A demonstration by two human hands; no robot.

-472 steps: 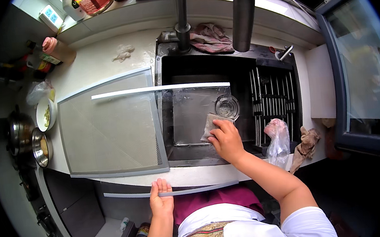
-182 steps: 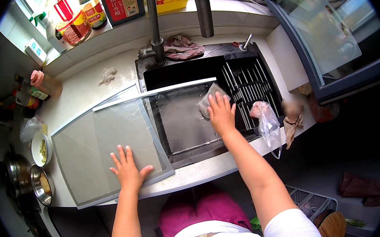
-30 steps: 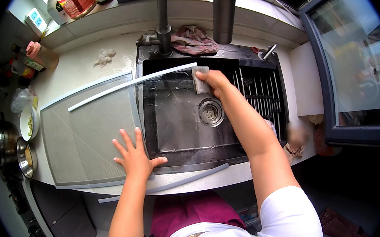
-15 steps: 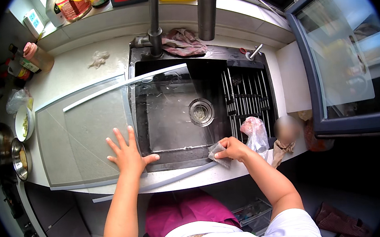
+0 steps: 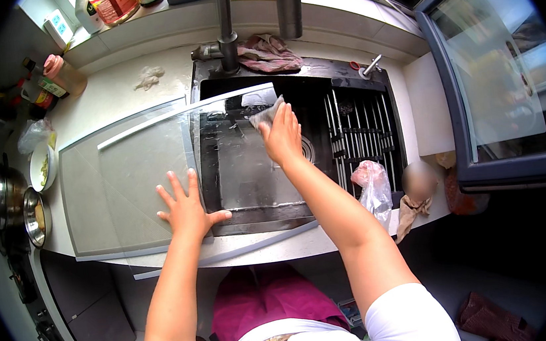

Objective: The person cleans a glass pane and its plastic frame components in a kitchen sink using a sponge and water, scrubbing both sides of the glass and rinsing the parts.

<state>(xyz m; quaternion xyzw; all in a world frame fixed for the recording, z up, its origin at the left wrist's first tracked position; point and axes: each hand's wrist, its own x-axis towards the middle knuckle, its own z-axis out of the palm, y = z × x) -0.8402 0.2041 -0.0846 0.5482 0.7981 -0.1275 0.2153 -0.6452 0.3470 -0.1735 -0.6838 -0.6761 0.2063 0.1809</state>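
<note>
A clear glass-like panel point(image 5: 247, 180) with pale edge strips lies across the black sink point(image 5: 385, 102). Its left part overlaps a grey mesh-patterned panel point(image 5: 89, 196) on the counter. My left hand point(image 5: 185, 209) rests on the clear panel near the sink's left side, palm down and fingers spread. Pinched in my right hand point(image 5: 283, 136) is a grey scouring pad point(image 5: 266, 114), held against the panel near its far right corner. My right hand and wrist partly cover the drain point(image 5: 308, 148), seen through the panel.
Behind the sink stand the faucet point(image 5: 229, 48) and a crumpled pink cloth point(image 5: 269, 54). A metal rack point(image 5: 358, 128) spans the sink's right side, with a plastic bag point(image 5: 375, 190) by its near end. Bowls point(image 5: 37, 218) stand at left; an open window point(image 5: 499, 73) juts in at right.
My right hand has moved the scouring pad from the panel's near right edge up to its far right corner. My left hand stays spread on the panel. The whole view has shifted slightly.
</note>
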